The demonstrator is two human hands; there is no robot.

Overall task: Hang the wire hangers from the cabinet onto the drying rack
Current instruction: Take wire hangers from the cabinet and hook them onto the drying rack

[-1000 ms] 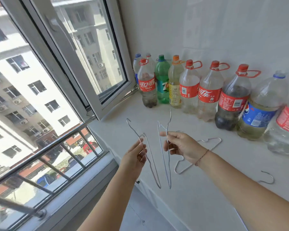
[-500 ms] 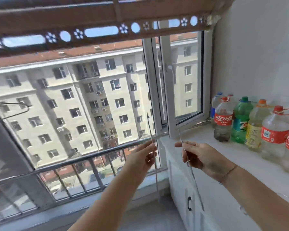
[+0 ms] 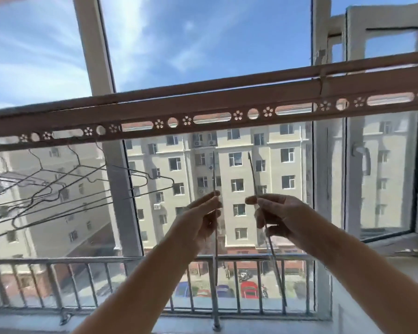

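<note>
Two wires stand edge-on and nearly upright: the left hanger [image 3: 214, 174] is pinched between thumb and fingers of the left grip [image 3: 203, 218], the right hanger [image 3: 252, 174] likewise in the right grip [image 3: 275, 215]. Both top ends point up at the rack [image 3: 203, 109], whose bar runs left to right just above them, so both grips sit about equally near it. The hung hangers [image 3: 58, 184] crowd the bar's left part, so I judge a straight lift suits.
</note>
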